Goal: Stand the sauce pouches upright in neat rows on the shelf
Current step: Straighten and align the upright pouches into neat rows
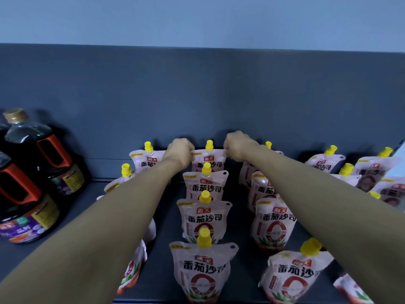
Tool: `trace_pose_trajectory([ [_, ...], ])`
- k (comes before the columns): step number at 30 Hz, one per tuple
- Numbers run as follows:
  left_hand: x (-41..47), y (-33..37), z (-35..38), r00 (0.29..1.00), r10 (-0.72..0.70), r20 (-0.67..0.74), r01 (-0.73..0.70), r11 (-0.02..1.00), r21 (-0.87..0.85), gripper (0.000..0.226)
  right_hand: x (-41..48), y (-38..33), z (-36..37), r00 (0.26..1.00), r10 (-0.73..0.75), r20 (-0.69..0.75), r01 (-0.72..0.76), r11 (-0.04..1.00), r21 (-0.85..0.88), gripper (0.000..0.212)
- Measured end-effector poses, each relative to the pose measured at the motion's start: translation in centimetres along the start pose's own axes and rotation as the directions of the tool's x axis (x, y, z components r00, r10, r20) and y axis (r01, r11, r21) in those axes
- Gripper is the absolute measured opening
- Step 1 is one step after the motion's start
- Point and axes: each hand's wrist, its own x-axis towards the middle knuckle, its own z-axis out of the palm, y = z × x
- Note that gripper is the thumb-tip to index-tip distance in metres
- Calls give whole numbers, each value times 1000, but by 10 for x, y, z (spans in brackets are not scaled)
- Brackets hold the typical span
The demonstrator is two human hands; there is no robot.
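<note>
Several white sauce pouches with yellow caps stand upright in rows on the dark grey shelf (pixel 162 268). My left hand (pixel 179 153) pinches the top left corner of the rearmost pouch (pixel 209 161) in the middle row, and my right hand (pixel 237 148) pinches its top right corner. That pouch stands upright near the back panel. In front of it the middle row holds three more pouches, the nearest one (pixel 202 270) at the shelf's front. My forearms hide much of the left row and part of the right row (pixel 274 224).
Two large dark sauce bottles (pixel 32 172) with orange handles stand at the left of the shelf. More pouches (pixel 372 172) crowd the far right, some leaning. The grey back panel (pixel 197 95) rises right behind the rear pouches.
</note>
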Motion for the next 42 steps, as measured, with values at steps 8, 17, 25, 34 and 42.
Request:
trace_pose_trajectory([
  [8, -3, -3, -9, 997, -27, 71, 32, 997, -77, 15, -10, 1, -4, 1000, -6, -3, 6, 1000, 10, 15],
  [17, -34, 12, -56, 979, 148, 144, -121, 976, -183, 6, -55, -12, -44, 986, -166, 34, 153, 958, 245, 13],
  [25, -69, 8, -55, 928, 184, 324, -155, 981, -112, 21, -82, -33, -22, 986, -107, 129, 110, 994, -10, 21],
  [34, -90, 6, -67, 938, 266, 224, -241, 962, -131, 4, -103, -41, -37, 995, -65, 78, 68, 997, -39, 25],
  [42, -116, -5, -52, 837, 307, 453, -327, 944, -36, 12, -128, -46, -26, 914, -103, 393, 88, 995, 56, 22],
])
